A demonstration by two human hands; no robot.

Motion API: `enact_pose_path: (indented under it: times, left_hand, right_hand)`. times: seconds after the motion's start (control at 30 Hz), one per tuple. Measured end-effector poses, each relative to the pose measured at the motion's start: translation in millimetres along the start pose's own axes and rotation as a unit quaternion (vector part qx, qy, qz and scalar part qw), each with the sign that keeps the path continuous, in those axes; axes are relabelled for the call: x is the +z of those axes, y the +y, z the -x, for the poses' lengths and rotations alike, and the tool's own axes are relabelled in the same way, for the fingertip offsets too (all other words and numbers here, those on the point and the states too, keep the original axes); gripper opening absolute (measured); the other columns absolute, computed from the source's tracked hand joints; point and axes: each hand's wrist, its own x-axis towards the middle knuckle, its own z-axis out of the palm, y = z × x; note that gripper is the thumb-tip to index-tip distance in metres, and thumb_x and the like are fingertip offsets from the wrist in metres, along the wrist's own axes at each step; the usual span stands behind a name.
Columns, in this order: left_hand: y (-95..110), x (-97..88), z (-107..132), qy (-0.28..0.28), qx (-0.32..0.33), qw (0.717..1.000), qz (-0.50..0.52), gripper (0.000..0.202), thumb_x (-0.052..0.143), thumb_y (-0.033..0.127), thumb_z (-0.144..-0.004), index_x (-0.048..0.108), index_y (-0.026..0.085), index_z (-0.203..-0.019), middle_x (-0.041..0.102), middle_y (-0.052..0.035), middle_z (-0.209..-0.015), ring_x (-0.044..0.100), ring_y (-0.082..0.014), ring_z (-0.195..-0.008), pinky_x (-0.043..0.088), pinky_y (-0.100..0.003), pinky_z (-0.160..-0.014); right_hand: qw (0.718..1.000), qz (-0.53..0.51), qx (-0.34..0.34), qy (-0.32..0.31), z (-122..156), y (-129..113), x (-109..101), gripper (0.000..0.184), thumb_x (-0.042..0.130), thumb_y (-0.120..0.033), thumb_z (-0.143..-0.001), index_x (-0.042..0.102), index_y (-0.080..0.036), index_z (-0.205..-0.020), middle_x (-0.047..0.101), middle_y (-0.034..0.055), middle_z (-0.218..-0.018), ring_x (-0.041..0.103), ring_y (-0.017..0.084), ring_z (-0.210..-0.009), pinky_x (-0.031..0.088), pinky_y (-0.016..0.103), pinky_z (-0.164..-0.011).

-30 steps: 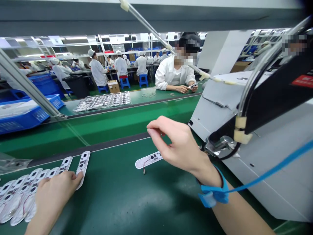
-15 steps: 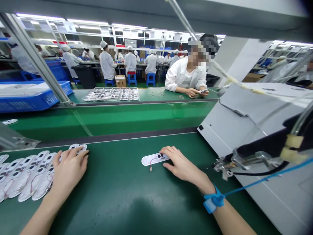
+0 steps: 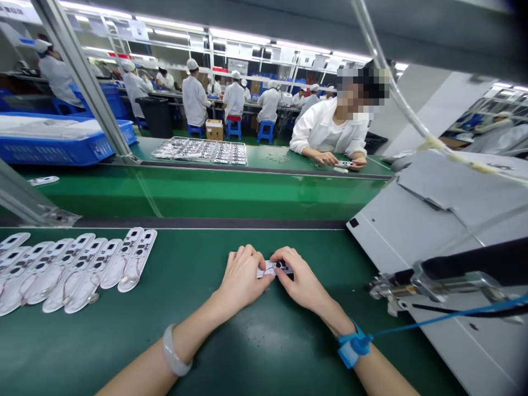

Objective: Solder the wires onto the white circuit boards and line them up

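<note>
A long white plastic housing (image 3: 270, 268) with a small circuit board and a thin wire lies in front of me on the green work surface. My left hand (image 3: 244, 278) pinches its left end between thumb and fingers. At the other end, my right hand (image 3: 303, 281) grips it too, near the black component. Both hands cover much of the piece, and its loose wire end is hidden. To the left, several similar housings (image 3: 138, 258) lie side by side in a slanted row, with wires and round parts showing on them.
A metal tool arm with hoses (image 3: 429, 286) and a grey machine casing (image 3: 466, 220) stand close on the right. Beyond a green divider (image 3: 247, 198), a co-worker (image 3: 330, 129) handles a similar piece beside a tray of parts (image 3: 202, 150). A blue crate (image 3: 61, 146) sits at left.
My left hand has left the row of housings and moved right to grip the housing with my right hand. Its round-tipped wire is no longer visible. The view has shifted slightly.
</note>
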Motion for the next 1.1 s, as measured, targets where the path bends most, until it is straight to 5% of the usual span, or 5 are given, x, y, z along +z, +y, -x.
enact_pose_path:
  times: [0.3, 0.57, 0.77, 1.1]
  left_hand:
    - [-4, -12.1, -6, -0.068, -0.017, 0.997, 0.034, 0.013, 0.057, 0.009, -0.077, 0.06, 0.02, -0.07, 0.063, -0.0016, -0.091, 0.055, -0.022, -0.097, 0.038, -0.039, -0.089]
    - [2, -7.5, -1, -0.049, -0.001, 0.999, -0.008, 0.005, 0.063, 0.019, -0.08, 0.06, 0.019, -0.084, 0.059, -0.0045, -0.099, 0.055, -0.0236, -0.099, 0.04, -0.039, -0.085]
    - [2, -6.6, -4, -0.07, -0.03, 0.996, 0.035, 0.008, 0.059, 0.014, -0.081, 0.061, 0.02, -0.077, 0.062, -0.0028, -0.098, 0.056, -0.0219, -0.101, 0.039, -0.038, -0.091]
    - [-11, -8.3, -8, -0.012, 0.094, 0.995, -0.028, 0.02, 0.044, 0.009, -0.087, 0.062, 0.019, -0.084, 0.065, -0.0029, -0.082, 0.057, -0.0199, -0.081, 0.038, -0.034, -0.079]
  right_hand:
    - [1.0, 0.019, 0.014, 0.003, 5, -2, 6, 0.019, 0.044, -0.007, -0.083, 0.051, -0.021, -0.093, 0.055, 0.0031, -0.096, 0.05, 0.019, -0.092, 0.038, 0.038, -0.083]
    - [0.999, 0.028, 0.023, 0.015, 5, -2, 9, 0.014, 0.044, -0.009, -0.085, 0.051, -0.021, -0.089, 0.055, 0.0025, -0.095, 0.049, 0.019, -0.092, 0.036, 0.038, -0.083]
    - [0.999, 0.028, 0.03, 0.018, 4, -1, 10, 0.014, 0.039, -0.016, -0.092, 0.052, -0.021, -0.089, 0.056, 0.0022, -0.092, 0.05, 0.018, -0.087, 0.035, 0.037, -0.081]
    - [0.997, 0.048, 0.059, 0.017, 0, -4, 10, 0.009, 0.046, -0.024, -0.089, 0.05, -0.022, -0.082, 0.059, 0.0033, -0.088, 0.051, 0.02, -0.086, 0.035, 0.038, -0.08]
